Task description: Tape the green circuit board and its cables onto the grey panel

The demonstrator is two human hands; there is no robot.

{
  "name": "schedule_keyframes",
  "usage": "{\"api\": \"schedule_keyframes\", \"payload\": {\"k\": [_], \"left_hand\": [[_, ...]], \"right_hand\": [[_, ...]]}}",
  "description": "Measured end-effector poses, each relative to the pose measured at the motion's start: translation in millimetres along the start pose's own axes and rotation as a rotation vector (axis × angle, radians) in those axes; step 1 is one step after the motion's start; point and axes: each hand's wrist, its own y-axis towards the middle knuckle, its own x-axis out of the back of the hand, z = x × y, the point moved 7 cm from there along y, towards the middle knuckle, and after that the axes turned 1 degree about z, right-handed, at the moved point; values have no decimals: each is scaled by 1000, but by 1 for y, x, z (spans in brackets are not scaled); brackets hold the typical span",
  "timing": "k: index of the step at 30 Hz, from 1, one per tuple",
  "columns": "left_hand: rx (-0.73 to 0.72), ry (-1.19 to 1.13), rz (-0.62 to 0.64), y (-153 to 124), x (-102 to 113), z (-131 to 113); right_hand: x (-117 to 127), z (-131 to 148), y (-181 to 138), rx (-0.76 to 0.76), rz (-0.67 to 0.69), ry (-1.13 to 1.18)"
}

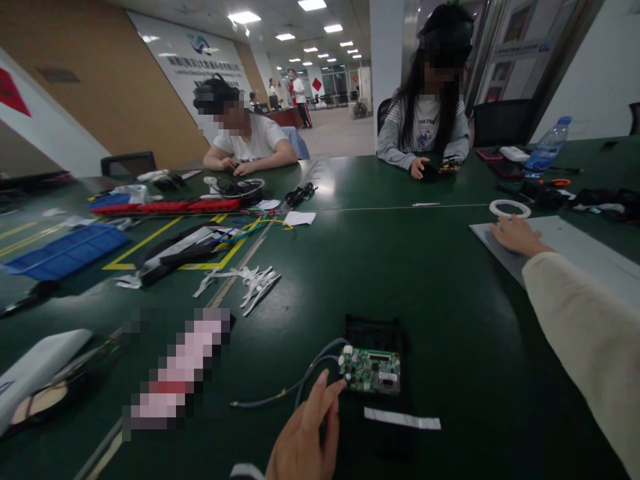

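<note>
My left hand [313, 427] is at the front middle with its fingers stretched out, the fingertips at the left edge of a green circuit board [367, 367]. The board lies on a black plastic frame [373, 327], and a grey cable [310, 370] runs from its left side. Just in front of the board is a white strip [401, 419]. Far to the right, my right hand [517, 235] rests palm down with fingers spread on a flat grey panel [590, 247]. A white ring [510, 209], like a roll of tape, sits beside its fingertips.
White strips [257, 283] lie left of centre, near a pixelated pink object [185, 370]. Farther left are a blue tray [70, 250], a black-and-white device [187, 250] and red parts [167, 206]. A water bottle [549, 147] stands back right. Two people sit across the table.
</note>
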Motion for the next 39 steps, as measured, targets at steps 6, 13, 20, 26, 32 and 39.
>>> {"api": "schedule_keyframes", "payload": {"k": [6,13,20,26,32,39], "left_hand": [[-202,68,-26,-1,1,-13],[-295,8,57,29,4,-25],[-472,27,325,34,-5,-27],[-535,32,378,33,-13,-22],[-606,4,363,38,-16,-22],[-652,48,343,39,-16,-27]], "right_hand": [[0,-20,-73,-43,32,-55],[-6,-33,-144,-80,-2,-243],[-8,-13,-160,8,20,-288],[-9,15,-189,140,1,-324],[-10,38,-212,225,39,-323],[-11,65,-238,334,53,-317]]}}
